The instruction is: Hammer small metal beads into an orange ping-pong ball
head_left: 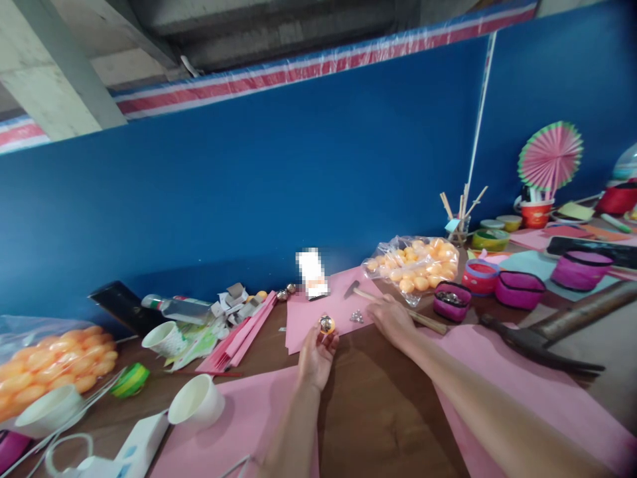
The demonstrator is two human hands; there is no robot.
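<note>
Holding a small orange ball (327, 324) with a shiny metal piece on it, the left hand (316, 355) kept it pinched in a fingertip grip just in front of the pink sheet (318, 312) on the bench (378, 405). The right hand (393, 317) lay on the small hammer (398, 309) at the sheet's right edge, fingers curled over the handle; whether the grip was fully clenched could not be told. Hammer's long axis ran left-right, head toward the sheet, handle end away. Loose metal bits (356, 317) remained on the sheet; a full bag of balls (413, 265) sat beyond its right corner, so most work looked undone.
</note>
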